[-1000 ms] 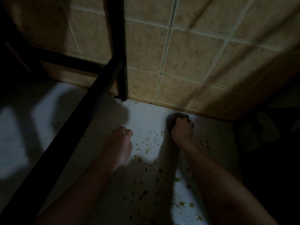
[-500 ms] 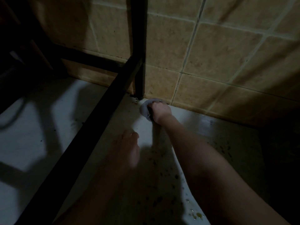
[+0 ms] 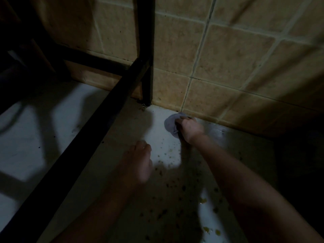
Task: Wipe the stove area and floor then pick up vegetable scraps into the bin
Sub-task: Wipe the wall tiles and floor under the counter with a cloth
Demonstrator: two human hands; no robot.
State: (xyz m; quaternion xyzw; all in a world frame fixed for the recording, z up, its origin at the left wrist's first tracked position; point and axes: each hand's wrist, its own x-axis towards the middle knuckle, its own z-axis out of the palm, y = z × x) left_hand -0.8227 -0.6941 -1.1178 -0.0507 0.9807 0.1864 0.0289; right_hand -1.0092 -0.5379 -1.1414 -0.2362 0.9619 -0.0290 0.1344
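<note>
Dim white floor [image 3: 43, 137] under a tan tiled wall [image 3: 228, 58].
The right hand [image 3: 190, 128] grips one crumpled grey cloth [image 3: 170, 124] on the floor at the wall's foot. The left hand [image 3: 140, 160] rests loose-fingered nearby, with uncountable small brown scraps [image 3: 169, 155] scattered around.

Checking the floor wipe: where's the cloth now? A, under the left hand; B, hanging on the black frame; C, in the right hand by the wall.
C: the right hand grips the grey cloth on the floor at the foot of the tiled wall.
</note>
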